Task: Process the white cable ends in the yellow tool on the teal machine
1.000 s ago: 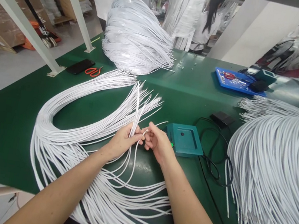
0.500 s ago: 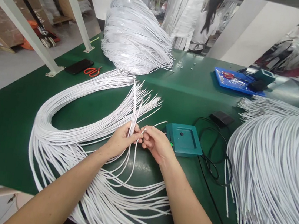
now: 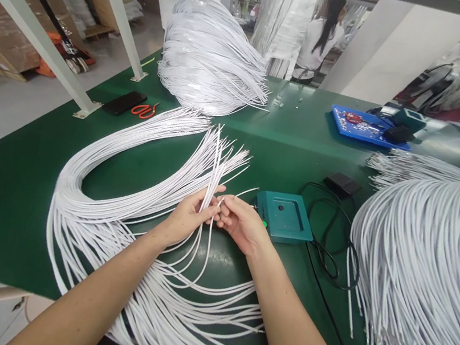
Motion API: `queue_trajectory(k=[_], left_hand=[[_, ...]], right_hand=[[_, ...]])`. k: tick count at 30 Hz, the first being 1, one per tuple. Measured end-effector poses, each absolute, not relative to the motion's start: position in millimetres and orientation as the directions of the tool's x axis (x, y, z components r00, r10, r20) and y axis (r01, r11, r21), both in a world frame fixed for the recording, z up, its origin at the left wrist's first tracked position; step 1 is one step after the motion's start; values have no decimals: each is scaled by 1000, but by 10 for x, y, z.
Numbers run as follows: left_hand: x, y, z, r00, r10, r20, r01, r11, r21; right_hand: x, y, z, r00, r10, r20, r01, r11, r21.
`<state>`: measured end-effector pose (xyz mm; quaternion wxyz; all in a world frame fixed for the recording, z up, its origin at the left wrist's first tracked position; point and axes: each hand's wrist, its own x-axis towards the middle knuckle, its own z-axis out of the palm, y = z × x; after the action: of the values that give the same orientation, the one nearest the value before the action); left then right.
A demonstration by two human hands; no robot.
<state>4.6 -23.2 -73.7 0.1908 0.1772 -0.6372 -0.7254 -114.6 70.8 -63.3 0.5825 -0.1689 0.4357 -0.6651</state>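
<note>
My left hand (image 3: 190, 212) is closed round a few white cables (image 3: 214, 173), whose ends stick up above the fingers. Close beside it, my right hand (image 3: 242, 222) pinches the tip of one of these cables, and the fingertips of both hands nearly meet there. What sits at that tip is too small to make out. Under and to the left of my hands lies a large looped bundle of white cables (image 3: 76, 184), its cut ends fanning toward the middle. A teal box-like device (image 3: 286, 218) with a green light stands just right of my right hand.
A black cord (image 3: 325, 256) and a black block (image 3: 341, 184) lie beyond the device. Big cable bundles stand at the back (image 3: 214, 49) and right (image 3: 417, 252). A blue tray (image 3: 366, 129), orange-handled scissors (image 3: 144, 110) and a phone (image 3: 124, 102) rest on the green table (image 3: 0, 207). People are behind.
The cable ends in my left hand have swung slightly right and more upright. My hands stay together in nearly the same place. At the back, a person's hand has come into view.
</note>
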Motion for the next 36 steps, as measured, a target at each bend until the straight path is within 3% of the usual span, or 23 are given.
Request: queue_trajectory(k=[5,10,13,15,17,19,22,28,36], left_hand=[[49,-228,-689,-876,-479,-57,37,-185,982],[55,-236,-719,-874,-468,-130,42,-339,940],[62,-267,-732,-871,-434,-229,26,-508,861],[66,-299,-734,-866,-406,-294,5,-594,805],[66,-328,-735,-861,-386,-331,-8,-640,768],[61,-340,-741,-861,-381,-337,-16,-642,767],[39,-327,-770,-843,-454,-290,-8,-527,850],[-12,-313,-867,-783,-590,-198,-125,-163,979],[-39,-343,-901,-781,-596,-184,-179,-69,982]], right_hand=[[-1098,702,-565,-525,-828,-198,283,50,-958],[-1074,714,-565,-587,-809,-34,-132,138,-982],[-1078,734,-584,-515,-821,246,-573,117,-811],[-1092,749,-592,-356,-847,394,-819,80,-568],[-1110,762,-590,-194,-878,437,-944,45,-327],[-1129,772,-570,-96,-898,430,-986,28,-162],[-1167,791,-510,-94,-911,401,-995,77,-58],[-1317,866,-471,-253,-924,286,-967,251,-46],[-1393,887,-541,-265,-933,243,-964,257,-62]])
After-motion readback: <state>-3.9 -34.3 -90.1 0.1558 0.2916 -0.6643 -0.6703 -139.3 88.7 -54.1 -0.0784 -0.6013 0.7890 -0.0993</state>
